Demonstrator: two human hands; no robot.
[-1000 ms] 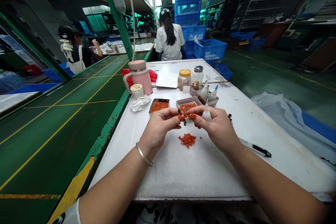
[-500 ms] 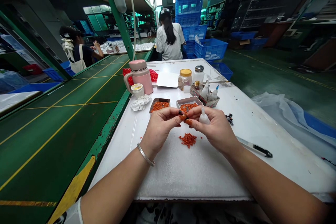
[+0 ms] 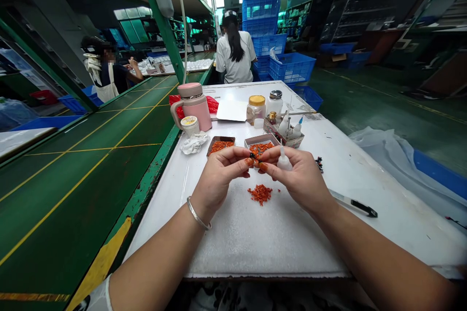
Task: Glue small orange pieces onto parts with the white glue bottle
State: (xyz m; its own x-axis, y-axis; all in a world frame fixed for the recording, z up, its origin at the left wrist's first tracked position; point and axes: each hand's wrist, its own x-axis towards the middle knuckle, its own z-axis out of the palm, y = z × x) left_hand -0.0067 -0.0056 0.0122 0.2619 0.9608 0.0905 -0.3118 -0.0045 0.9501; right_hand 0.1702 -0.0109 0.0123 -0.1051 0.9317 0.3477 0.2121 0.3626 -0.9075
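Note:
Fingertips of my left hand (image 3: 222, 175) and my right hand (image 3: 301, 175) meet over the white table (image 3: 270, 248). Between them is a small black piece (image 3: 252, 155), pinched by my left hand; its details are too small to tell. The right fingers are pinched at its right side, and a white squeeze bottle (image 3: 283, 161) with a thin nozzle rests in my right hand. Below the hands lies a pile of small orange-red pieces (image 3: 261, 194). Behind them are a dark tray (image 3: 232, 140) and a pale box (image 3: 274, 138), both holding orange pieces.
A pink mug (image 3: 197, 107), a yellow-lidded jar (image 3: 256, 109) and a bottle holder (image 3: 294, 141) stand farther back. A pen (image 3: 353, 204) and black pieces (image 3: 319, 164) lie at right. A green conveyor (image 3: 83, 170) runs at left. Two people sit beyond.
The fingertips have parted slightly, and more of the black piece shows between them. My left hand has shifted a little to the left.

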